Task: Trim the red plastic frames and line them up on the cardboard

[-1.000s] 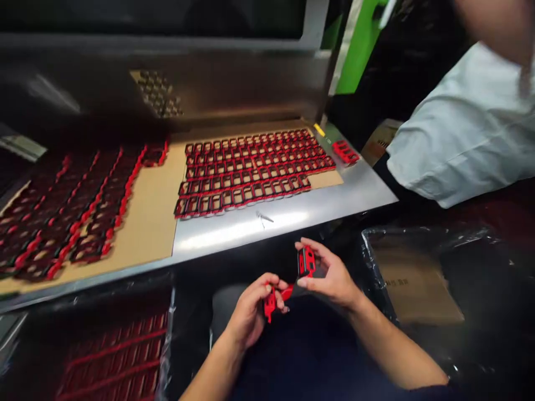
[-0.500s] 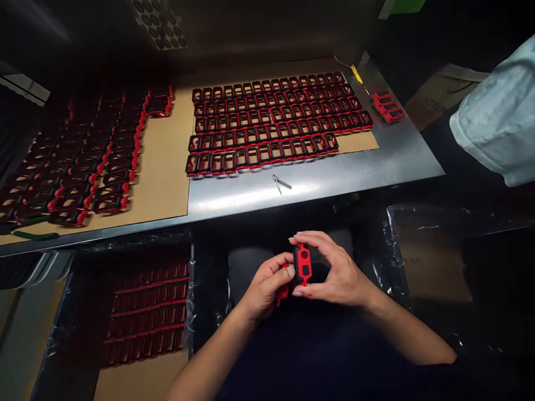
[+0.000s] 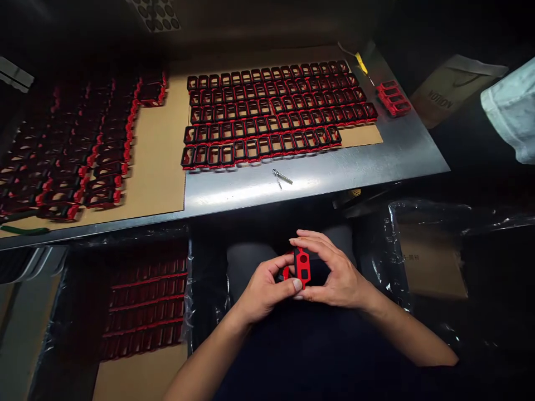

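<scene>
Between my two hands, low in front of my body, is a small red-and-black plastic frame (image 3: 302, 266) with a round and a square opening on the side facing me. My left hand (image 3: 271, 287) closes on its left side, thumb on the lower edge. Around the right side curve the fingers of my right hand (image 3: 334, 273), fingertips at the top and thumb at the bottom. Part of the frame behind my left fingers is hidden. Beyond my hands, on the metal table, lie small silver nippers (image 3: 282, 176).
Rows of similar frames (image 3: 251, 127) stand on cardboard across the table, with more rows (image 3: 100, 167) to the left. A yellow-handled tool (image 3: 361, 63) and red pieces (image 3: 393, 99) lie at the right. Below left, a plastic-lined box holds frames (image 3: 146, 303). A person's pale sleeve (image 3: 512, 108) shows right.
My left thumb has slid down to the frame's lower edge, and my right fingers have shifted slightly at its top. The view has tilted a little, moving the table slightly upward.
</scene>
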`<state>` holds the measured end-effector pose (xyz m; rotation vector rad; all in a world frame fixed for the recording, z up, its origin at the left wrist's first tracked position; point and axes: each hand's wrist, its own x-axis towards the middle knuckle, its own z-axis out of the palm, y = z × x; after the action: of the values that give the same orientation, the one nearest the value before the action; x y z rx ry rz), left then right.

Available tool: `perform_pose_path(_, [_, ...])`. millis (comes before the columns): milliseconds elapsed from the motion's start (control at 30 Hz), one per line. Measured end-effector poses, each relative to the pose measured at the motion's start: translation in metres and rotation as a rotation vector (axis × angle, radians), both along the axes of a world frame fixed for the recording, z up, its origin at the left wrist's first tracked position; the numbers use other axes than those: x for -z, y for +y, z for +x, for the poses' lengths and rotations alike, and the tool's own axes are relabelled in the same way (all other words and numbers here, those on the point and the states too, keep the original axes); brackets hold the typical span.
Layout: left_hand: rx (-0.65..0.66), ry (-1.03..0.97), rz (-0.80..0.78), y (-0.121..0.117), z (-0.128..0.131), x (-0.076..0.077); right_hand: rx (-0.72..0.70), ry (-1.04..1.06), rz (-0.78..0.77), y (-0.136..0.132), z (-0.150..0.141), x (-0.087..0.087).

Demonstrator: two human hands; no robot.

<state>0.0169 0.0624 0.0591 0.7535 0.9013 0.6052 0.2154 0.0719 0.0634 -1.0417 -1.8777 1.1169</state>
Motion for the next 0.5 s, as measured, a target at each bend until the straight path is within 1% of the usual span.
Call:
perform_pose_path(67, [-0.011, 0.025, 0.030, -0.001, 0.000, -0.003, 0.044, 0.111, -0.146, -0.002, 0.004, 0.001])
perform_pose_path(167, [0.013, 0.094, 0.080, -0.002, 0.000, -0.004, 0.153, 0.244, -0.459, -0.004, 0.006, 0.002])
perform_pose_path(233, [0.048, 0.201, 0.139, -0.004, 0.000, -0.004, 0.140, 0.269, -0.622, -0.004, 0.004, 0.003])
perform_pose_path(267, [0.063, 0.258, 0.169, -0.004, 0.000, -0.004, 0.111, 0.270, -0.660, -0.004, 0.002, 0.003])
perform_pose_path(300, [0.075, 0.307, 0.192, -0.005, -0.001, -0.003, 0.090, 0.261, -0.660, -0.004, -0.001, 0.003])
perform_pose_path(367, [0.091, 0.359, 0.208, -0.006, -0.001, -0.002, 0.095, 0.209, -0.597, -0.005, -0.004, 0.004])
perform_pose_path(433, [0.093, 0.356, 0.179, -0.007, -0.002, -0.003, 0.114, 0.189, -0.569, -0.006, -0.006, 0.006])
perform_pose_path(500, [0.085, 0.335, 0.146, -0.008, -0.003, -0.004, 0.133, 0.286, -0.652, -0.008, -0.005, 0.010])
